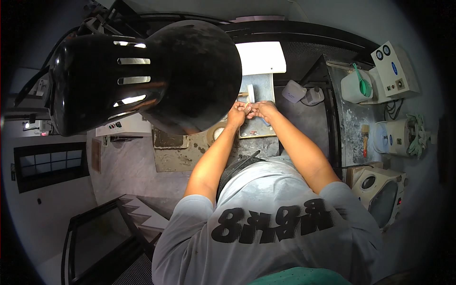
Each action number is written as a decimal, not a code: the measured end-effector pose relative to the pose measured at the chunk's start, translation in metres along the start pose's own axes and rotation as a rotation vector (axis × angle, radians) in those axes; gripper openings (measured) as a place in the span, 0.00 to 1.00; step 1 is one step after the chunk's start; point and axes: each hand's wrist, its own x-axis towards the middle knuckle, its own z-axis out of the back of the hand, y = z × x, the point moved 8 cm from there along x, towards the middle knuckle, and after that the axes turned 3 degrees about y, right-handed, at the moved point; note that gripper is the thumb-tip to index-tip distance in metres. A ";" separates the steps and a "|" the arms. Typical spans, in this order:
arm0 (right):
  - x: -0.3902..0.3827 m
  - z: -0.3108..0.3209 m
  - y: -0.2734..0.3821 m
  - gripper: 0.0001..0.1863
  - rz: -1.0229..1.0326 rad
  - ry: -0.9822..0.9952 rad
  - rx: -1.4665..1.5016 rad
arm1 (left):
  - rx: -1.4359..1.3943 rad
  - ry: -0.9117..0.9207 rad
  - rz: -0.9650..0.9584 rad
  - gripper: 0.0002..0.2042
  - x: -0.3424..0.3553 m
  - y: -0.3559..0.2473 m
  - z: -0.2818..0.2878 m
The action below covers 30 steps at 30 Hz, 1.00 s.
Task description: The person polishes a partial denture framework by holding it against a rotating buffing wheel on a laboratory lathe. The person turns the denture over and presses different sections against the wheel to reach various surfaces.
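Evidently, your left hand [236, 115] and right hand [265, 110] pinch a small yellowish piece [247, 105] between fingertips, held near the black lamp [197, 71], presumably for light.

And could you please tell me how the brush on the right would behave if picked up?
The brush looks small, so it is probably light. Its tan bristles spread wider than its handle, so rolling seems unlikely, and they would likely bend.
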 end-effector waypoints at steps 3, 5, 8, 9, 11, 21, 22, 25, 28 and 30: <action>-0.005 -0.003 0.000 0.08 -0.011 -0.010 0.014 | -0.052 -0.001 0.066 0.07 -0.002 0.003 -0.001; -0.001 0.004 -0.002 0.07 -0.016 -0.019 0.046 | -0.040 0.017 0.089 0.07 -0.002 -0.002 -0.008; 0.000 0.005 -0.003 0.06 -0.029 -0.028 0.072 | -0.052 0.028 0.133 0.07 -0.002 -0.003 -0.012; -0.001 0.005 -0.003 0.06 -0.036 -0.033 0.068 | -0.076 0.028 0.158 0.08 -0.002 -0.002 -0.012; -0.003 0.004 0.000 0.05 -0.030 -0.038 0.047 | -0.064 0.029 0.160 0.07 -0.001 0.000 -0.010; -0.005 0.006 0.010 0.07 0.058 -0.131 -0.095 | -0.153 0.001 0.077 0.05 -0.006 0.003 -0.008; -0.005 0.005 0.011 0.07 0.057 -0.130 -0.096 | -0.153 -0.001 0.077 0.05 -0.007 0.002 -0.009; -0.005 0.007 0.011 0.06 0.050 -0.113 -0.089 | -0.197 -0.005 0.120 0.06 -0.011 0.002 -0.013; 0.001 0.013 0.005 0.06 0.022 -0.114 -0.044 | -0.185 0.022 0.147 0.07 -0.010 0.000 -0.017; 0.001 0.011 0.004 0.06 0.007 -0.102 -0.017 | -0.157 0.044 0.156 0.08 -0.011 -0.002 -0.017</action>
